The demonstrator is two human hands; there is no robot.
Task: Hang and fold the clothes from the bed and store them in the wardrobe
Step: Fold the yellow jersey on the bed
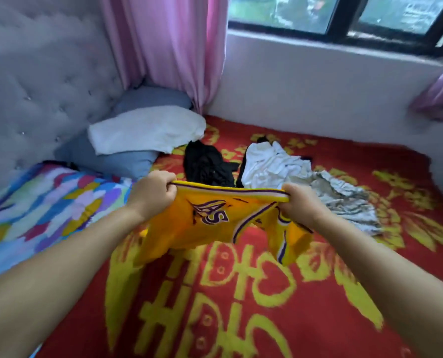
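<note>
Both hands up over the bed: left hand (pixel 155 193) and right hand (pixel 301 202) each clamped, fingers curled, on one end of the purple-and-white-trimmed top edge of a bright yellow basketball garment with purple lettering (pixel 215 215). Edge pulled taut between the two fists, probably to straighten the cloth and find its shape before folding or hanging; rest of the fabric dangling loose above the red blanket with large yellow characters and flowers (pixel 241 306), lowest corners perhaps brushing it, hard to say. Beyond the stretched edge, still waiting on the blanket: a crumpled black garment (pixel 207 161), a rumpled white shirt-like garment (pixel 272 161) just beside it, and a wrinkled pale grey patterned cloth (pixel 344 200) touching the white one. Heaped rather than laid out, so likely unsorted. Towards the tufted grey headboard (pixel 34 81), grey-blue pillows (pixel 127 156) with a white folded cloth (pixel 145 127) on top, and a multicoloured patchwork cover (pixel 47 200) along the left. Pink curtain (pixel 168 47) hanging beside a dark-framed window (pixel 344 21). No wardrobe or hanger anywhere in view. Lettering on the yellow cloth upside down and partly folded under, so not fully readable; jersey or shorts, not certain. Fingertips buried in fabric; whole picture soft with motion blur.
</note>
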